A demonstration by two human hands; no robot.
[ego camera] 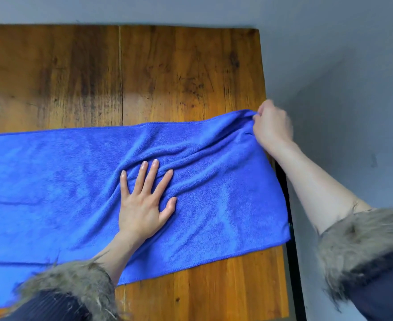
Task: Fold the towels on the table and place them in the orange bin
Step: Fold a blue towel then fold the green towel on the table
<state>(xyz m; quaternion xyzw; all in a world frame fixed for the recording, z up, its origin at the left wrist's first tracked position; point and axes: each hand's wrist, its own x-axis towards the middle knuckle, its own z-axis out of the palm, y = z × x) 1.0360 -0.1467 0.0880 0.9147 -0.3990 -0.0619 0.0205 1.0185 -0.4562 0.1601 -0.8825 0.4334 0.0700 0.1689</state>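
A blue towel (pixel 59 181) lies spread lengthwise across the wooden table (pixel 167 72), running off the left edge of the view. My left hand (pixel 144 200) presses flat on the middle of the towel with its fingers spread; the cloth wrinkles around it. My right hand (pixel 271 126) pinches the towel's far right corner at the table's right edge and lifts it slightly. No orange bin is in view.
The table's right edge runs beside a grey floor (pixel 341 77). Bare wood lies beyond the towel at the back and in a strip at the front right. Both arms wear dark sleeves with fur cuffs (pixel 364 239).
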